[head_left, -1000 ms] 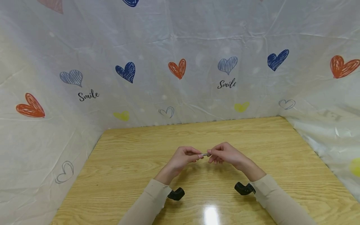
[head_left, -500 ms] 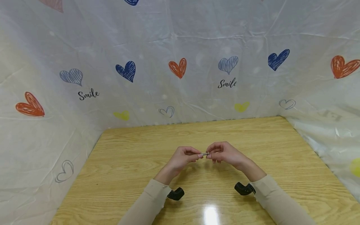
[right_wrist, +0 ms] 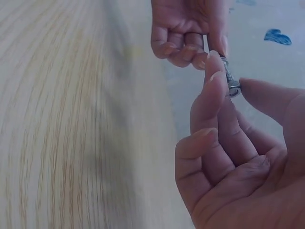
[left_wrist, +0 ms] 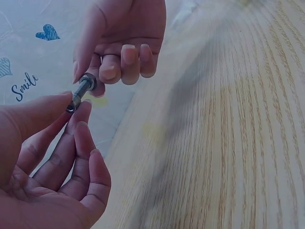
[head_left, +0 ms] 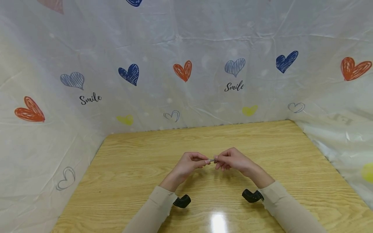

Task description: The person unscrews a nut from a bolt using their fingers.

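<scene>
A small silver bolt [left_wrist: 83, 89] is held above the table between my two hands. My left hand [head_left: 187, 164] pinches one end of it with thumb and fingertips; that end shows a round, hollow-looking rim in the left wrist view. On the other end sits a hexagonal nut [right_wrist: 233, 88], which my right hand [head_left: 234, 160] pinches between thumb and index finger. Bare thread shows between the two grips. The other fingers of the right hand [left_wrist: 128, 52] are loosely curled below. Fingertips partly cover both ends of the bolt.
A wood-grain table [head_left: 140, 152] lies under the hands. White sheeting [head_left: 204, 42] printed with hearts and "Smile" stands behind it and along both sides. Black curved wrist mounts [head_left: 183, 201] stick out from both sleeves.
The right thumb and fingers have shifted their grip around the nut, spreading half a second ago and closing again now. The left hand keeps its pinch in nearly the same place.
</scene>
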Motion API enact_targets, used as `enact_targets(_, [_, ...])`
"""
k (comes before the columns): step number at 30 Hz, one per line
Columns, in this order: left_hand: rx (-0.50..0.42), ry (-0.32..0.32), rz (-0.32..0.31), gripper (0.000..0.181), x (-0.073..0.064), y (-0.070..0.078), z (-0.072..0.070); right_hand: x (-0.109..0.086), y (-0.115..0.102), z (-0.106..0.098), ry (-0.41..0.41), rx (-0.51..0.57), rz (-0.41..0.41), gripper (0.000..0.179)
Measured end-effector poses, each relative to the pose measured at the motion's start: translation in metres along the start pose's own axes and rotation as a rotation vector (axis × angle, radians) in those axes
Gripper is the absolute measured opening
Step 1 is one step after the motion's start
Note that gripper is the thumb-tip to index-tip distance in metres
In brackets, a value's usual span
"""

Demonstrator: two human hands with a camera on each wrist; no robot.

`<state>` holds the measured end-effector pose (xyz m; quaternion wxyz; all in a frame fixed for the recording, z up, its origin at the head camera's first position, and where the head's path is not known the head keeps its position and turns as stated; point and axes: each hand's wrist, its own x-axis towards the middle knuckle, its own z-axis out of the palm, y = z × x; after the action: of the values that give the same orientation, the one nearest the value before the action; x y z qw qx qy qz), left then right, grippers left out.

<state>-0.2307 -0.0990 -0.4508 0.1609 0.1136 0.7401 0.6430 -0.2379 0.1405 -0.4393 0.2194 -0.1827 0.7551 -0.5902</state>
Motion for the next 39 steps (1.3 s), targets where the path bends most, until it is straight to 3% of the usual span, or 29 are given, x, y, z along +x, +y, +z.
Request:
enact_targets(10, [0.012, 0.014, -0.002, 0.018, -0.0006, 0.0015, 0.0013, -0.0014, 0.0008, -0.0033, -0.029, 0.036, -0.056, 0.027])
enact_targets(16, [0.011, 0.011, -0.005, 0.019, -0.0008, 0.0018, 0.0012, -0.0014, 0.0006, -0.0031, -0.019, 0.038, -0.026, 0.039])
enact_targets(32, [0.001, 0.027, -0.006, 0.017, -0.0004, 0.0011, 0.0021, -0.0015, 0.0013, -0.0041, -0.010, 0.036, -0.026, 0.030])
enact_targets(39, [-0.004, 0.012, -0.009, 0.017, 0.0001, 0.0017, 0.0016, -0.0016, 0.0000, -0.0029, -0.006, 0.039, -0.008, 0.036])
